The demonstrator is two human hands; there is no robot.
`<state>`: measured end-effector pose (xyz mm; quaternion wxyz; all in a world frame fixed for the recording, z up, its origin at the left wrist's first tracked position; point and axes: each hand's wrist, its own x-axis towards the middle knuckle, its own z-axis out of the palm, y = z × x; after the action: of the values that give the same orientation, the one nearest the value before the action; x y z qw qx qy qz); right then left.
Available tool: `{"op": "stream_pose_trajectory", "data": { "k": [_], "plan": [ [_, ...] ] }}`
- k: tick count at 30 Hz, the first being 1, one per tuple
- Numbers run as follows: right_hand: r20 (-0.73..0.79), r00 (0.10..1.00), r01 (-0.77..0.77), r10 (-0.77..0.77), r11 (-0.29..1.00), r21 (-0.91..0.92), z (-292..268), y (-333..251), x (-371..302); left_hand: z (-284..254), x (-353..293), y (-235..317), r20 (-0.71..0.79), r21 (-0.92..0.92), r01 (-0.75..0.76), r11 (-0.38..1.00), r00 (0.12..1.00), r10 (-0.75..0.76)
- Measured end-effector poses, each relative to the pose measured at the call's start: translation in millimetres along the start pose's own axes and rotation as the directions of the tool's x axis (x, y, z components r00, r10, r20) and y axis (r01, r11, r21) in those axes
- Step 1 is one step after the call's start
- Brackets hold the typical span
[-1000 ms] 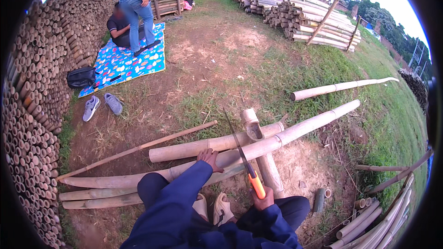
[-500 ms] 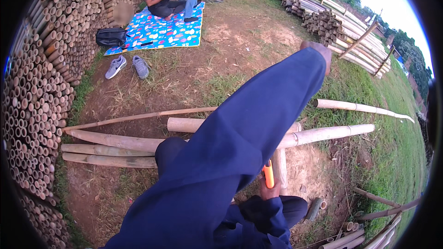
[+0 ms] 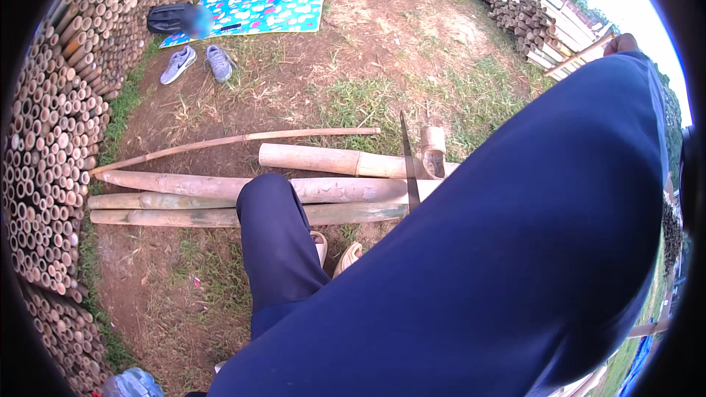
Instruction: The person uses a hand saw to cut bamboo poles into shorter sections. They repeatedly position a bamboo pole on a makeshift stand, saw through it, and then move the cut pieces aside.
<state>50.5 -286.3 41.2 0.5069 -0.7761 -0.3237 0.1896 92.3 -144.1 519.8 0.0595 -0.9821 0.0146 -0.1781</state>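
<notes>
My left arm, in a dark blue sleeve, crosses the view from the lower middle to the upper right. My left hand [image 3: 621, 44] is raised at its end, with its fingers mostly hidden. Behind the sleeve my right hand does not show. A dark saw blade [image 3: 408, 154] points up past the sleeve's edge, in front of the bamboo poles; its handle is hidden. A thick bamboo pole [image 3: 316, 158] lies crosswise beyond another long pole [image 3: 176, 183]. By the blade is a short bamboo piece [image 3: 432, 138] with a hollow opening.
Thinner bamboo poles [image 3: 162, 217] lie nearer my bent knee [image 3: 272, 228]. A tall stack of cut bamboo [image 3: 48, 154] lines the left side. Grey shoes [image 3: 179, 65] stand by a blue patterned mat [image 3: 272, 15], where a person sits. More bamboo [image 3: 522, 22] is piled at the far right.
My left arm has swung farther right and up, and now covers the right side. My right hand and the saw's orange handle have gone out of sight, while the blade has appeared. The view has tilted down.
</notes>
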Motion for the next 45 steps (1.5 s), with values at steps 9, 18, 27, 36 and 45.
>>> {"op": "stream_pose_trajectory", "data": {
  "k": [9, 18, 27, 36, 45],
  "plan": [
    [-0.008, 1.000, -0.028, 0.028, 0.999, -0.021, 10, 7, 6, 44, 41, -62, -0.174, -0.086, 0.112, 0.990, 0.977, -0.126],
    [-0.058, 0.998, -0.013, 0.016, 0.999, 0.048, 7, -4, 2, 172, -185, -89, 0.127, -0.243, 0.126, 0.962, 0.987, -0.097],
    [-0.036, 0.999, -0.022, 0.024, 0.999, 0.049, 11, 6, -1, 282, -418, -75, 0.205, -0.432, 0.753, 0.497, 0.619, -0.759],
    [-0.021, 0.999, -0.046, 0.046, 0.999, 0.001, 5, -3, 0, 274, -453, -24, 0.031, -0.540, 0.694, 0.476, 0.581, -0.813],
    [-0.002, 0.997, -0.081, 0.081, 0.997, 0.015, 5, 0, 3, 270, -438, -18, 0.056, -0.575, 0.766, 0.286, 0.386, -0.921]
  ]
}}
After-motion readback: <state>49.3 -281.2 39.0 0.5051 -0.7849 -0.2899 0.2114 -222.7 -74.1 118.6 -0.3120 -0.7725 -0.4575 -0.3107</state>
